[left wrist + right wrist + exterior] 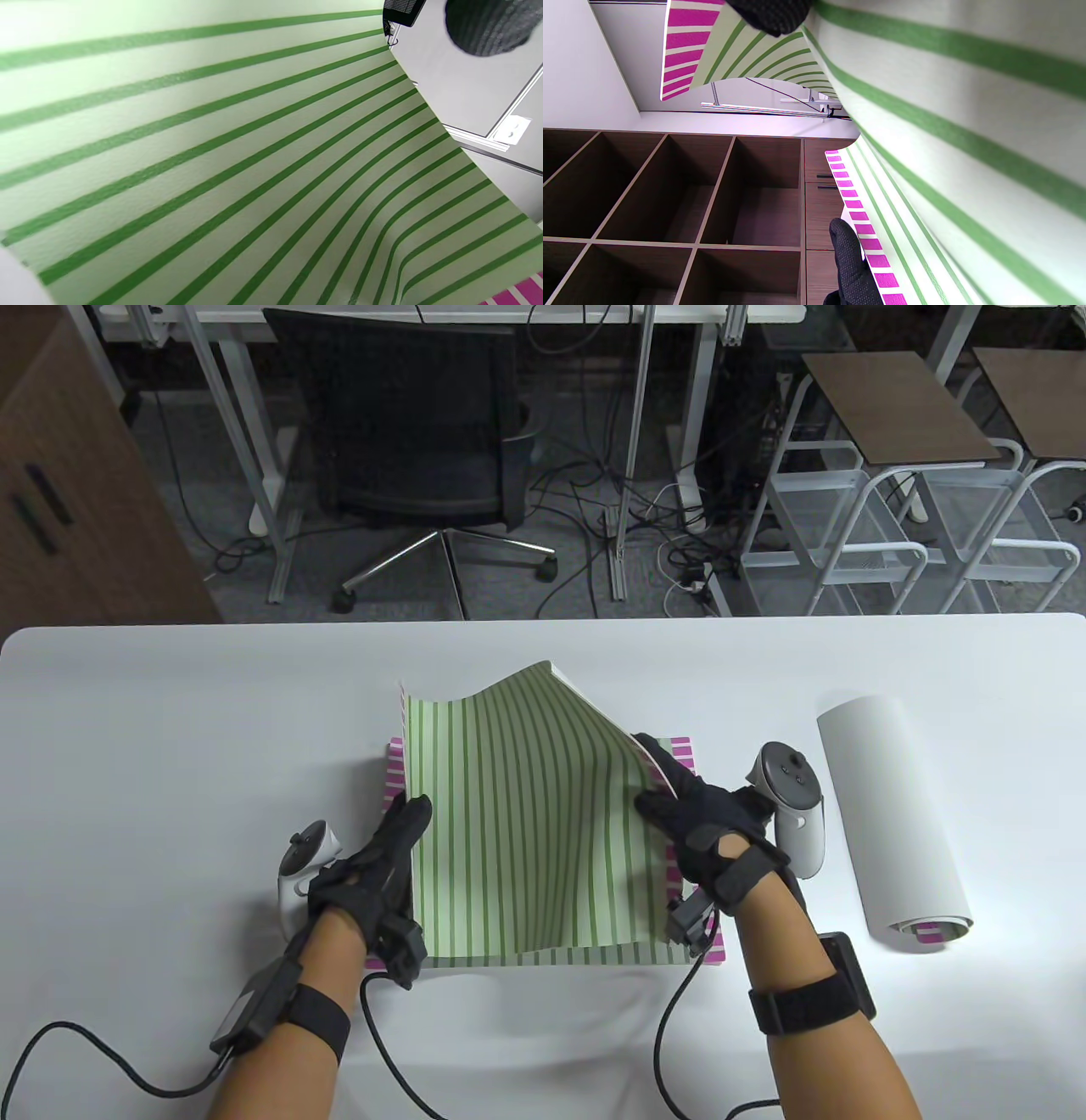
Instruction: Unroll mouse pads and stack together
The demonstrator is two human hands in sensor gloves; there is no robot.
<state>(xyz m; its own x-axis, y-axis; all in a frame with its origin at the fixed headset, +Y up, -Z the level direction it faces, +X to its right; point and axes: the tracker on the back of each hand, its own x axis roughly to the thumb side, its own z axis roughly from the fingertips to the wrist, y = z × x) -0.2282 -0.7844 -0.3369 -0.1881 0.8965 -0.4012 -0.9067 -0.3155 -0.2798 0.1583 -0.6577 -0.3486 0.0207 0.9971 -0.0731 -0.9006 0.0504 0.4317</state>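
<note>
A green-striped mouse pad [526, 823] lies mid-table on top of a pink-striped pad [683, 755], its far half bowed upward. My left hand [386, 857] rests on its left edge, fingers [411, 814] on the pad. My right hand [691, 814] grips its right edge, lifted off the pad below. A rolled pad [891, 823], white outside and pink-striped inside, lies to the right. The left wrist view is filled by the green stripes [237, 169]. The right wrist view shows the green pad [946, 127], the pink pad's edge [857, 216] and a gloved fingertip [850, 258].
The white table [170, 729] has its far edge just beyond the pads. Glove cables [679, 1027] trail off the near edge. A brown open shelf unit [670, 203] shows in the right wrist view. A chair and stools stand behind the table.
</note>
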